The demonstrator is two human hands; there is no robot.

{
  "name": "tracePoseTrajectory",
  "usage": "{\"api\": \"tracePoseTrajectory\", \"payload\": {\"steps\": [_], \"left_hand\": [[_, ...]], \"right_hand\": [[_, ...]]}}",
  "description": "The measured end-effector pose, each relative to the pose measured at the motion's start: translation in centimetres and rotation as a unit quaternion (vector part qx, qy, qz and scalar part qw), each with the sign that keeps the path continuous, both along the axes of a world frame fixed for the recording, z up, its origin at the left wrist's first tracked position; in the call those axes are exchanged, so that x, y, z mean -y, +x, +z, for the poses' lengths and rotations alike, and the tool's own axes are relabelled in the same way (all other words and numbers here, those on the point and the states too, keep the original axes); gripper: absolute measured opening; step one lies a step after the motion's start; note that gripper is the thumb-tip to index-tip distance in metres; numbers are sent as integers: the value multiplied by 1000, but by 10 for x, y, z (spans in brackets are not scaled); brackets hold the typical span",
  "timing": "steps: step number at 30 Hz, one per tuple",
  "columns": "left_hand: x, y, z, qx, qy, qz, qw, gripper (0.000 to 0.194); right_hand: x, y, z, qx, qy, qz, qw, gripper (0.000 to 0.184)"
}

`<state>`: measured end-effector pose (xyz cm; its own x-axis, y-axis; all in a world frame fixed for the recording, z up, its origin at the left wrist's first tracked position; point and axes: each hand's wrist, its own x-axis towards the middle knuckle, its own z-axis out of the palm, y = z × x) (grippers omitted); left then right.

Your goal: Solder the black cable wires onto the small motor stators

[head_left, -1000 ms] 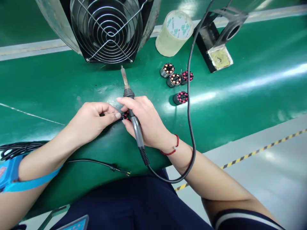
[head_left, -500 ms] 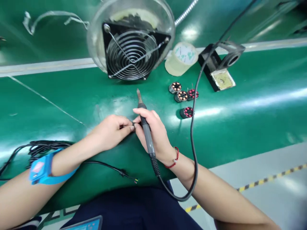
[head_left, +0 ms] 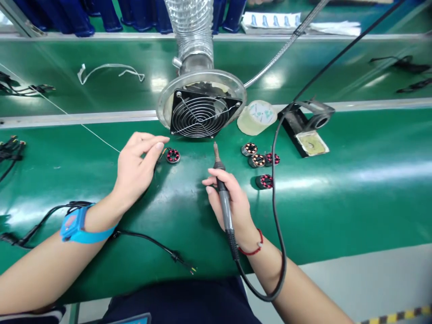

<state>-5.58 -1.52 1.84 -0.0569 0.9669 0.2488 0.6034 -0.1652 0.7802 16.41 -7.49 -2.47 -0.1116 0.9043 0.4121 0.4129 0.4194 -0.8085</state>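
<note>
My right hand [head_left: 232, 200] is wrapped around a soldering iron [head_left: 225, 209], its tip pointing up toward the fan. My left hand [head_left: 137, 168] is closed in a pinch; a thin pale strand of solder wire [head_left: 97, 136] runs into it from the upper left. Just right of those fingertips, a small motor stator [head_left: 173, 156] with red windings rests on the green bench, short wires at its left side. Several more stators [head_left: 258, 160], some copper and some red, stand to the right of the iron. What lies beneath my left palm is hidden.
A fume fan [head_left: 200, 120] with a wire guard hangs ahead. Behind the stators are a tape roll [head_left: 257, 118] and an iron stand [head_left: 300, 135] with a sponge. The iron's cord [head_left: 275, 198] loops over my right forearm. A black cable [head_left: 151, 240] with bare ends lies near me.
My hands have come apart; the stator that was between them now lies on the bench. My left hand has moved up and left, and the view has tilted up to show the shelf.
</note>
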Motion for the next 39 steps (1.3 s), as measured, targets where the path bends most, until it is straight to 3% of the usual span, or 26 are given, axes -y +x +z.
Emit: {"api": "tracePoseTrajectory", "payload": {"steps": [3, 7, 10, 15, 18, 21, 25, 28, 31, 35, 39], "left_hand": [[18, 18, 6, 99, -113, -73, 986, 22], [33, 34, 3, 292, -277, -151, 903, 17], [34, 36, -1, 290, -318, -185, 883, 16], [32, 34, -3, 242, -337, -216, 884, 22], [30, 32, -4, 132, -302, -260, 907, 16], [26, 26, -10, 17, -264, -263, 928, 22], [17, 17, -18, -19, -186, -191, 964, 21], [13, 15, -20, -28, -118, -161, 979, 16], [17, 18, -17, -7, -150, -172, 974, 15], [26, 26, -12, 4, -253, -229, 940, 24], [27, 28, -14, -36, -261, -239, 935, 29]], "right_hand": [[1, -2, 3, -18, 6, 32, 999, 42], [2, -5, 2, -60, -12, 68, 996, 46], [2, -7, -1, -77, -23, 79, 994, 48], [-2, -9, -2, -33, 12, 92, 995, 40], [-4, -4, 4, 35, 43, 74, 996, 35], [-4, 11, 13, 134, 73, 2, 988, 29], [-2, 48, 21, 209, 76, -155, 963, 28], [0, 81, 15, 272, 47, -201, 940, 34], [3, 99, 5, 321, 14, -210, 923, 36], [7, 86, 6, 299, 10, -186, 936, 38], [16, 47, 21, 205, -51, -128, 969, 42]]}}
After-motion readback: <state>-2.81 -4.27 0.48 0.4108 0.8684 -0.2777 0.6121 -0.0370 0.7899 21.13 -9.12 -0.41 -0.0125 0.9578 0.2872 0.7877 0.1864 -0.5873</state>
